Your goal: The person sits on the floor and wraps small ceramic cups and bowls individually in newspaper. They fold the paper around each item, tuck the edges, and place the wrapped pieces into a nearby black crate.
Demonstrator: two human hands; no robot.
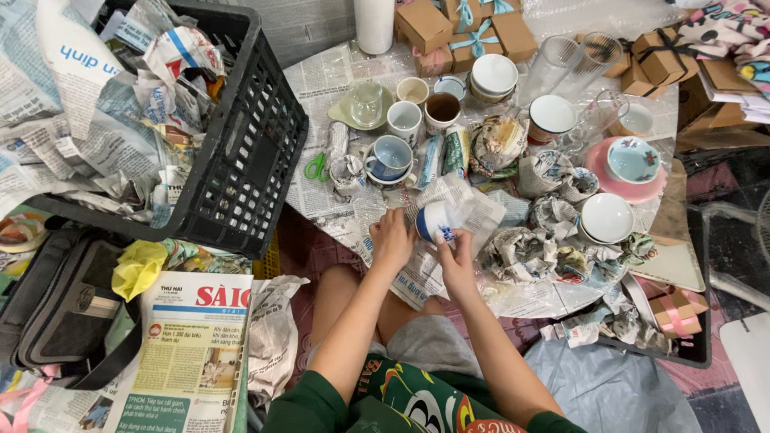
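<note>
while the right hand (457, 255) fingers grip the blue-and-white cup (434, 221) over the desk (321, 80) edge, left hand (392, 239) fingers pinch the wrapping paper (469, 204); i'd keep the paper taut and support the cup underneath.

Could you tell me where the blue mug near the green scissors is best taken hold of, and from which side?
Probably by the handle of the blue mug, which sticks out on its left, toward the green scissors. Come from that left side or from above: wrapped bundles and cups crowd its right and far sides.
</note>
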